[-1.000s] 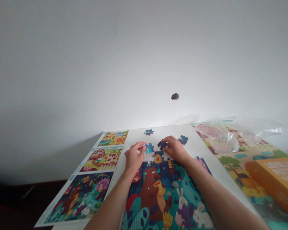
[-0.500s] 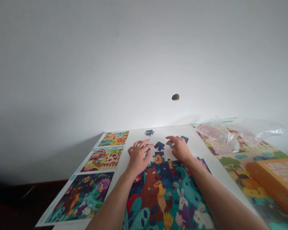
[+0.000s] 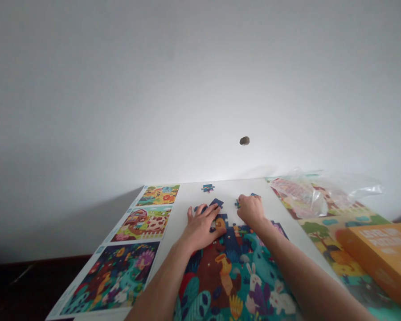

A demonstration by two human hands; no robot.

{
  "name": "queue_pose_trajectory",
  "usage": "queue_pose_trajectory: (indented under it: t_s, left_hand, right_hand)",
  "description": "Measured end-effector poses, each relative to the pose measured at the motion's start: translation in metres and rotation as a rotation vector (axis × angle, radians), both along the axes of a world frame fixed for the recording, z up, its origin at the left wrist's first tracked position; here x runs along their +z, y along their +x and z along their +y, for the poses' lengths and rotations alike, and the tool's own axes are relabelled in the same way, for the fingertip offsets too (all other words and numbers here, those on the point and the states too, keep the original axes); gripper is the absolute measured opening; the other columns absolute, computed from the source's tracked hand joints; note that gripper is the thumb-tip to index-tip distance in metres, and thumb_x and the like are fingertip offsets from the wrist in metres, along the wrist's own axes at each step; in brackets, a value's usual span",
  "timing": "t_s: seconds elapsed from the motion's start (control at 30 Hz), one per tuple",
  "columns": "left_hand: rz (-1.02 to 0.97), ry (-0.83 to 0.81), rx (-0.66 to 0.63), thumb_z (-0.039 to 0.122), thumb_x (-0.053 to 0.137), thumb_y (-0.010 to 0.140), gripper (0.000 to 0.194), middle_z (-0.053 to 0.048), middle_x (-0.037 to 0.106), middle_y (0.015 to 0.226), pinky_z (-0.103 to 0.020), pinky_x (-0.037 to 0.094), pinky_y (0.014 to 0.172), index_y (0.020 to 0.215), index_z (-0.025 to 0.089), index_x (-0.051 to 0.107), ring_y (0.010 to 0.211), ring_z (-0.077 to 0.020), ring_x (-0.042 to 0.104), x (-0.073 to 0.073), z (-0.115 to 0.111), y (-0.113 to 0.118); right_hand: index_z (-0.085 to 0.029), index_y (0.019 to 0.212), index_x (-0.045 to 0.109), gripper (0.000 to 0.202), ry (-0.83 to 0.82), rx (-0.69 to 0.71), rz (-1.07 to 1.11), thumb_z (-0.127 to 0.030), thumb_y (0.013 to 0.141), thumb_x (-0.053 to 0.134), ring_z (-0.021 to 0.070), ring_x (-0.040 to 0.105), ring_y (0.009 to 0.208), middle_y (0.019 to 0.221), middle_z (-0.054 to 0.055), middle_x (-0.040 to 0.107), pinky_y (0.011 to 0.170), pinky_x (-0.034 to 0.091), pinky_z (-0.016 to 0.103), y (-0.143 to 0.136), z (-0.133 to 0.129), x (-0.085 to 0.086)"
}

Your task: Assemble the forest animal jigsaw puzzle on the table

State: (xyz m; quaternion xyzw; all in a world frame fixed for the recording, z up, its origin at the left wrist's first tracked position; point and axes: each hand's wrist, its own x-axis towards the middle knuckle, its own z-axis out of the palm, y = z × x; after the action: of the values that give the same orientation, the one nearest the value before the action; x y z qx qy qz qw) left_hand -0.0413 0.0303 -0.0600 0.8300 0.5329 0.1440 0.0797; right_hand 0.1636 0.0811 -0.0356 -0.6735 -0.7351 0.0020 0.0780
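Observation:
A jigsaw puzzle point(image 3: 234, 276) with a bear, rabbits and plants lies partly joined on the white table. My left hand point(image 3: 202, 227) is over its upper left edge, fingers spread, with the fingertips on a dark blue puzzle piece point(image 3: 217, 203). Another piece point(image 3: 200, 208) shows partly behind those fingers. My right hand point(image 3: 251, 210) is curled closed, its fingers at a small blue and yellow puzzle piece point(image 3: 237, 203) that is mostly hidden. Just behind the right knuckles a dark piece point(image 3: 255, 195) peeks out. One loose blue piece point(image 3: 207, 188) lies farther back.
Three picture sheets, the nearest a night forest scene point(image 3: 113, 276), lie at the left. On the right are a crumpled clear plastic bag point(image 3: 307, 196), a picture mat point(image 3: 324, 236) and an orange box point(image 3: 384, 254). A white wall point(image 3: 187, 111) with a hole point(image 3: 244, 141) stands behind.
My left hand has moved right and nearer, onto the dark blue piece, which now sits slightly farther left. The right hand's extended index finger has curled in.

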Motion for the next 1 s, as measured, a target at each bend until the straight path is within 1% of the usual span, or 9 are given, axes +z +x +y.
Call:
queue_pose_trajectory:
  t_s: [0.1,0.2,0.33,0.4,0.47,0.63,0.73,0.87,1.0]
  left_hand:
    - [0.001,-0.012,0.002,0.066,0.052,0.081,0.064,-0.003,0.039,0.151,-0.068,0.011,0.109,0.138,0.037,0.045,0.136,-0.0370,0.030,-0.003,0.001,-0.001]
    - [0.006,0.001,0.009,0.063,0.056,0.080,0.065,-0.003,0.038,0.151,-0.066,0.010,0.110,0.138,0.036,0.045,0.137,-0.0369,0.029,-0.007,0.002,-0.001]
    - [0.010,0.025,0.012,0.061,0.057,0.080,0.064,-0.001,0.038,0.152,-0.067,0.010,0.110,0.138,0.038,0.043,0.138,-0.0363,0.028,-0.009,0.001,-0.001]
    - [0.011,0.024,0.011,0.060,0.057,0.080,0.063,-0.001,0.038,0.151,-0.067,0.010,0.110,0.138,0.039,0.043,0.138,-0.0355,0.029,-0.008,0.000,0.000]
    - [0.013,0.020,0.009,0.060,0.057,0.080,0.063,-0.002,0.038,0.152,-0.067,0.010,0.110,0.138,0.039,0.043,0.138,-0.0352,0.029,-0.006,0.000,0.000]
    - [0.012,0.025,0.000,0.060,0.058,0.080,0.062,-0.002,0.038,0.151,-0.067,0.010,0.110,0.137,0.039,0.045,0.137,-0.0353,0.031,-0.004,-0.001,0.001]
    - [0.009,0.036,-0.005,0.059,0.058,0.080,0.060,-0.002,0.040,0.151,-0.068,0.011,0.109,0.135,0.039,0.046,0.137,-0.0352,0.031,-0.004,-0.001,0.001]
    - [0.010,0.023,0.000,0.059,0.059,0.080,0.061,-0.003,0.040,0.151,-0.067,0.011,0.109,0.135,0.038,0.047,0.137,-0.0352,0.031,-0.004,0.000,0.001]
    - [0.001,0.023,0.003,0.059,0.059,0.079,0.061,-0.002,0.040,0.150,-0.067,0.010,0.110,0.135,0.039,0.047,0.137,-0.0352,0.031,-0.005,0.000,0.000]
  right_hand:
    - [-0.011,0.096,0.070,0.026,-0.085,0.000,-0.022,-0.014,0.076,0.054,0.0327,0.067,0.093,0.095,0.022,0.069,0.087,0.041,0.046,-0.015,0.019,0.015]
    - [-0.013,0.102,0.070,0.029,-0.128,0.084,-0.012,-0.015,0.078,0.055,0.0318,0.066,0.095,0.101,0.021,0.069,0.082,0.047,0.043,-0.037,0.046,0.026]
    - [-0.032,0.115,0.065,0.033,-0.150,0.340,0.020,-0.023,0.085,0.057,0.0218,0.056,0.117,0.127,0.004,0.062,0.094,0.043,0.033,-0.066,0.073,0.023]
    - [-0.036,0.115,0.064,0.030,-0.167,0.414,0.025,-0.029,0.086,0.060,0.0208,0.054,0.120,0.129,0.000,0.060,0.097,0.042,0.035,-0.076,0.082,0.017]
    - [-0.032,0.114,0.065,0.029,-0.174,0.429,0.023,-0.034,0.084,0.065,0.0227,0.056,0.116,0.124,0.002,0.063,0.097,0.041,0.039,-0.082,0.089,0.012]
    - [-0.024,0.111,0.066,0.029,-0.142,0.395,-0.005,-0.029,0.083,0.067,0.0277,0.056,0.115,0.118,0.010,0.065,0.096,0.041,0.044,-0.085,0.104,0.006]
    - [-0.021,0.113,0.066,0.031,-0.142,0.390,-0.025,-0.032,0.084,0.064,0.0290,0.056,0.115,0.116,0.013,0.065,0.092,0.044,0.042,-0.082,0.105,0.004]
    - [-0.020,0.107,0.069,0.028,-0.126,0.422,-0.036,-0.034,0.083,0.067,0.0281,0.054,0.117,0.122,0.013,0.062,0.091,0.045,0.035,-0.080,0.106,0.004]
    - [-0.018,0.100,0.071,0.023,-0.144,0.424,-0.018,-0.029,0.080,0.071,0.0240,0.062,0.105,0.107,0.011,0.069,0.086,0.046,0.028,-0.083,0.110,0.003]
